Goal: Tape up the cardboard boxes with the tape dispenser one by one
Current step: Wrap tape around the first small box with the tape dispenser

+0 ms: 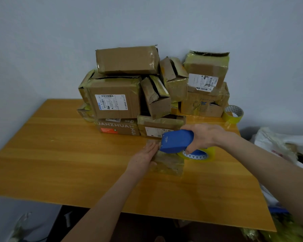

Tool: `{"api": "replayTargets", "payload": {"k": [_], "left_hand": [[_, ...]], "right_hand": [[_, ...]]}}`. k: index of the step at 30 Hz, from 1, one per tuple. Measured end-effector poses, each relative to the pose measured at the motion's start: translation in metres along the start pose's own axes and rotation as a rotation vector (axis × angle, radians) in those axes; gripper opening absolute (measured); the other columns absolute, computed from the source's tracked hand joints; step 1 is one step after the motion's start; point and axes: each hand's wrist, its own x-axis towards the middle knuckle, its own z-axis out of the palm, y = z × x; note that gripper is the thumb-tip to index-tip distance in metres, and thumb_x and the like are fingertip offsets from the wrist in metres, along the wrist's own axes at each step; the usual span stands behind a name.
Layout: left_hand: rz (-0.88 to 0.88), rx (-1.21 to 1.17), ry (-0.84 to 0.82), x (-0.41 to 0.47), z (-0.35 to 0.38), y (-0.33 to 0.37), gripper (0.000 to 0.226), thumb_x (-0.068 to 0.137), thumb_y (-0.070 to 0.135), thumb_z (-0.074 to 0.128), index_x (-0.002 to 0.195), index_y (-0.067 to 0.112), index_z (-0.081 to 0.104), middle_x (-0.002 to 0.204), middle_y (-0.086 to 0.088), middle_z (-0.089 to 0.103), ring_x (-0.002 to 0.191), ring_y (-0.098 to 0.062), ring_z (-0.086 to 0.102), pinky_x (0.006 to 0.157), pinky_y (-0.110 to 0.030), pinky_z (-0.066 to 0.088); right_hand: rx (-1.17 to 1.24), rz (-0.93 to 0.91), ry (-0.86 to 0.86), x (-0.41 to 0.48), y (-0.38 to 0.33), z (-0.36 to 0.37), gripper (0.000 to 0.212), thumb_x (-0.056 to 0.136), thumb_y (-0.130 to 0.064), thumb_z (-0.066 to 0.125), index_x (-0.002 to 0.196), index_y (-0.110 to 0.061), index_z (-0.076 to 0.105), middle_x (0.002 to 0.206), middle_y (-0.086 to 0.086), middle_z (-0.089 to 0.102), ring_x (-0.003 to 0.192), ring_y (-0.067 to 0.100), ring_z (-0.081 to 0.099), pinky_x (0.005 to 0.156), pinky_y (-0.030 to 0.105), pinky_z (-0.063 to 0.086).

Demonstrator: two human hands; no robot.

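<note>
1. Left hand (148,154): laid flat on the left part of the small cardboard box (168,163). Its fingers (153,146) are straight and together, pressing and gripping nothing. My judgement: keep that weight on, so the box cannot slide on the worktop (59,154).
2. Small cardboard box: lies flat, mid-worktop, in front of the stack of boxes (115,96). Glossy tape shows on its top.
3. Tape dispenser (176,141): blue, nose down on the box top, just beside the left fingertips. Best, I judge, to hold it low, draw it steadily along the seam, and keep the tape taut.
4. Right hand (203,137): fingers (186,128) curled tight round the dispenser's handle, the yellowish roll beneath.
5. Spare tape roll (233,114): far right, at the back, untouched.
</note>
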Motion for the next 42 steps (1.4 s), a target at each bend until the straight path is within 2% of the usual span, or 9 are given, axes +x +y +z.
{"api": "replayTargets", "payload": {"k": [9,14,18,22,30,34,38,40,42], "left_hand": [[0.009,0.008,0.014,-0.002,-0.003,-0.007,0.07,0.095,0.031,0.056,0.153,0.025,0.016,0.16,0.007,0.012,0.147,-0.009,0.011,0.116,-0.022,0.013],[0.001,0.113,-0.001,-0.004,-0.001,0.009,0.068,0.098,0.055,0.031,0.154,0.022,0.009,0.161,0.002,0.009,0.148,-0.018,0.01,0.121,-0.034,0.007],[-0.058,0.135,0.097,0.011,-0.001,0.025,0.052,0.104,0.044,0.02,0.153,0.026,0.019,0.157,-0.003,0.023,0.144,-0.021,0.02,0.121,-0.038,0.01],[-0.026,0.125,0.005,0.021,0.016,0.031,0.053,0.104,0.042,0.012,0.153,0.023,0.001,0.161,0.001,-0.005,0.148,-0.018,-0.008,0.122,-0.038,-0.002],[-0.014,0.169,-0.042,0.019,0.016,0.014,0.064,0.091,0.057,-0.013,0.147,0.026,-0.016,0.157,0.004,-0.018,0.146,-0.013,-0.017,0.121,-0.035,-0.004],[-0.03,0.17,-0.037,0.02,0.018,0.019,0.056,0.102,0.047,0.004,0.151,0.025,-0.01,0.159,0.005,-0.015,0.146,-0.012,-0.015,0.121,-0.034,-0.005],[-0.043,0.166,-0.038,0.024,0.016,0.019,0.054,0.103,0.045,0.009,0.152,0.026,-0.005,0.161,0.006,-0.008,0.147,-0.01,-0.01,0.121,-0.031,-0.004],[-0.046,0.163,-0.031,0.025,0.016,0.019,0.058,0.1,0.049,0.0,0.153,0.025,-0.002,0.161,0.007,-0.005,0.148,-0.01,-0.008,0.121,-0.03,-0.004],[-0.041,0.152,-0.013,0.024,0.021,0.021,0.082,0.084,0.059,-0.025,0.153,0.024,0.0,0.161,0.007,-0.002,0.148,-0.011,-0.006,0.119,-0.029,-0.005]], "right_hand": [[-0.031,0.031,-0.051,-0.008,0.026,-0.005,0.054,0.068,-0.05,0.073,0.11,-0.047,0.039,0.098,-0.01,0.055,0.092,0.019,0.056,0.08,0.04,0.053],[-0.11,0.089,-0.079,-0.009,0.028,0.02,0.066,0.072,-0.05,0.071,0.128,-0.041,0.038,0.104,-0.006,0.058,0.094,0.023,0.057,0.082,0.042,0.053],[-0.088,0.101,-0.066,-0.011,0.031,0.025,0.065,0.072,-0.048,0.071,0.128,-0.039,0.038,0.103,-0.005,0.057,0.093,0.023,0.057,0.079,0.039,0.052],[-0.065,0.102,-0.074,-0.011,0.03,0.025,0.066,0.073,-0.047,0.071,0.129,-0.039,0.038,0.105,-0.005,0.057,0.094,0.023,0.056,0.077,0.038,0.05],[0.005,0.068,-0.04,-0.012,0.033,0.028,0.065,0.073,-0.046,0.071,0.128,-0.041,0.036,0.102,-0.008,0.055,0.095,0.021,0.055,0.081,0.041,0.052],[0.081,0.066,-0.047,-0.018,0.044,0.038,0.065,0.072,-0.045,0.072,0.126,-0.041,0.036,0.096,-0.01,0.052,0.092,0.021,0.056,0.079,0.042,0.053],[0.133,0.064,-0.046,-0.028,0.062,0.032,0.06,0.07,-0.043,0.073,0.117,-0.044,0.037,0.1,-0.009,0.054,0.095,0.022,0.056,0.081,0.045,0.053],[0.147,0.085,-0.059,-0.034,0.073,0.031,0.057,0.068,-0.042,0.074,0.112,-0.045,0.037,0.099,-0.009,0.056,0.095,0.022,0.057,0.083,0.045,0.053],[0.122,0.12,-0.085,-0.036,0.077,0.038,0.059,0.067,-0.043,0.072,0.115,-0.043,0.039,0.098,-0.009,0.057,0.093,0.021,0.058,0.083,0.046,0.054]]}}
